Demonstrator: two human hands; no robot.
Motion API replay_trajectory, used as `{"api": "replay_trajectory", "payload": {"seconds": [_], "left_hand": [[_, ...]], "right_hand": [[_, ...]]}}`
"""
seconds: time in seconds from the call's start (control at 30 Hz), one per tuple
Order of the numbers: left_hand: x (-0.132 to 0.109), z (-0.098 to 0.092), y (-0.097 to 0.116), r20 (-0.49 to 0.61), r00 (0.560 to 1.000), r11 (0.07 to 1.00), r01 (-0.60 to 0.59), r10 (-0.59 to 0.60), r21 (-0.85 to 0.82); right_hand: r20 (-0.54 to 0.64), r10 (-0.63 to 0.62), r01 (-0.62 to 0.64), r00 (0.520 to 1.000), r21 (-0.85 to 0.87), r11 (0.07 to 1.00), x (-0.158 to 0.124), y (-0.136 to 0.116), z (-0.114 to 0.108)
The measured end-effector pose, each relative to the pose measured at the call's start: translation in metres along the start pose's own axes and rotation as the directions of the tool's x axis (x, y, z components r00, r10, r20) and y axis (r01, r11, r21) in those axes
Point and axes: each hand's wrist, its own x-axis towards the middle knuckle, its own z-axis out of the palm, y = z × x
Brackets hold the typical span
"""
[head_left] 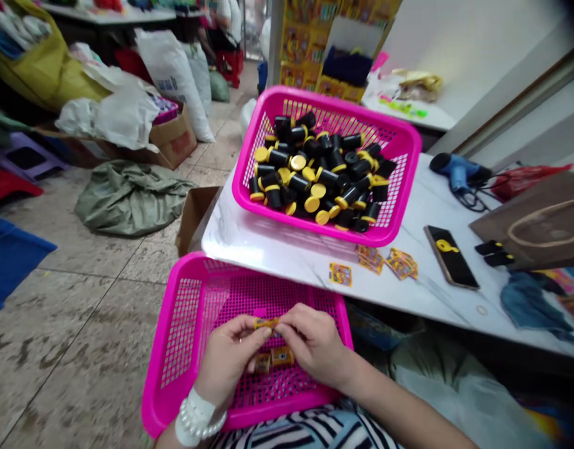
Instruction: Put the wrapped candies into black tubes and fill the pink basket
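Note:
My left hand and my right hand meet over the lower pink basket. Both pinch a small yellow-orange printed label between thumbs and fingertips. Whether it is wrapped on a canister I cannot tell; the fingers cover most of it. Below the hands, small pieces with the same orange print lie in that basket, partly hidden by the left fingers. On the table, a single flat label lies near the edge, with loose piles of labels to its right.
An upper pink basket on the white table holds many black canisters with yellow lids. To the right are a phone, a blue heat-gun-like tool and a brown paper bag. Sacks and a cardboard box stand left.

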Motion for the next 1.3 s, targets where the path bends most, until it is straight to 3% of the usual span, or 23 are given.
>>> {"api": "replay_trajectory", "payload": {"seconds": [0.1, 0.17, 0.3, 0.37, 0.47, 0.63, 0.7, 0.77, 0.83, 0.9, 0.93, 1.0, 1.07, 1.2, 1.3], "left_hand": [[0.001, -0.001, -0.001, 0.043, 0.998, 0.999, 0.043, -0.042, -0.010], [0.000, 0.000, 0.000, 0.050, 0.996, 0.997, 0.070, -0.069, -0.014], [-0.003, 0.003, 0.003, 0.055, 0.989, 0.985, 0.143, -0.138, -0.100], [-0.003, 0.004, 0.003, 0.055, 0.986, 0.977, 0.163, -0.157, -0.140], [-0.001, 0.004, 0.001, 0.061, 0.983, 0.969, 0.179, -0.171, -0.171], [0.004, 0.001, 0.004, 0.088, 0.979, 0.950, 0.201, -0.186, -0.238], [0.006, -0.001, 0.007, 0.121, 0.975, 0.932, 0.215, -0.188, -0.291], [0.008, -0.004, 0.009, 0.155, 0.969, 0.900, 0.238, -0.193, -0.364], [0.009, -0.006, 0.008, 0.161, 0.969, 0.859, 0.240, -0.186, -0.452], [0.010, -0.007, 0.006, 0.160, 0.970, 0.820, 0.239, -0.182, -0.521], [0.010, -0.007, 0.004, 0.167, 0.969, 0.804, 0.245, -0.183, -0.541], [0.011, -0.005, 0.003, 0.195, 0.961, 0.784, 0.274, -0.197, -0.557], [0.011, -0.002, 0.003, 0.208, 0.953, 0.772, 0.300, -0.220, -0.560], [0.011, 0.005, 0.005, 0.195, 0.945, 0.754, 0.328, -0.263, -0.569], [0.011, 0.008, 0.005, 0.230, 0.938, 0.737, 0.345, -0.258, -0.581]], "right_hand": [[-0.112, -0.108, 0.083, 0.988, -0.206, 0.975, 0.031, 0.009, -0.042], [-0.222, -0.150, 0.041, 0.963, -0.429, 0.902, 0.058, 0.018, -0.075], [-0.188, -0.012, -0.118, 0.982, -0.663, 0.739, 0.106, 0.037, -0.113], [-0.185, 0.071, -0.185, 0.980, -0.716, 0.673, 0.121, 0.043, -0.114], [-0.240, 0.097, -0.245, 0.966, -0.731, 0.637, 0.136, 0.046, -0.104], [-0.156, 0.087, -0.177, 0.984, -0.773, 0.609, 0.156, 0.047, -0.090], [-0.174, 0.054, -0.169, 0.983, -0.758, 0.630, 0.154, 0.045, -0.090], [-0.251, -0.001, -0.172, 0.968, -0.666, 0.726, 0.141, 0.038, -0.091], [-0.294, 0.013, -0.149, 0.956, -0.448, 0.882, 0.117, 0.024, -0.091], [-0.221, 0.144, -0.171, 0.965, -0.109, 0.979, 0.085, 0.007, -0.088], [-0.141, 0.216, -0.210, 0.966, 0.057, 0.976, 0.069, 0.000, -0.084], [0.039, 0.317, -0.313, 0.948, 0.302, 0.900, 0.040, -0.008, -0.072], [0.170, 0.375, -0.411, 0.911, 0.441, 0.798, 0.019, -0.009, -0.055], [0.267, 0.451, -0.514, 0.852, 0.591, 0.622, 0.003, 0.001, -0.027], [0.293, 0.500, -0.562, 0.815, 0.610, 0.558, 0.002, 0.007, -0.019]]}}
